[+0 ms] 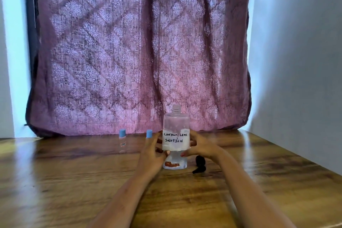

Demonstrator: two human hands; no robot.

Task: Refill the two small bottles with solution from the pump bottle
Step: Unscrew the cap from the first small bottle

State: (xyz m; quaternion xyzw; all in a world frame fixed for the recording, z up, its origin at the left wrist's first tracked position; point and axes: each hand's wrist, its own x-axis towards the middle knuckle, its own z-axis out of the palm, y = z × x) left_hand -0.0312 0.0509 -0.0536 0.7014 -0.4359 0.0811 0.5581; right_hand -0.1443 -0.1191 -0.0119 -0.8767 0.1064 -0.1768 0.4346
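Note:
A clear pump bottle with a handwritten "contact lens solution" label stands upright on the wooden table, its threaded neck bare. Its black pump head lies on the table just right of it. My left hand grips the bottle's left side and my right hand grips its right side, fingers curled round the label. Two small clear bottles with blue caps stand to the left: one in the open, the other mostly hidden behind my left hand.
A purple patterned curtain hangs right behind the table's far edge. A white wall borders the table on the right.

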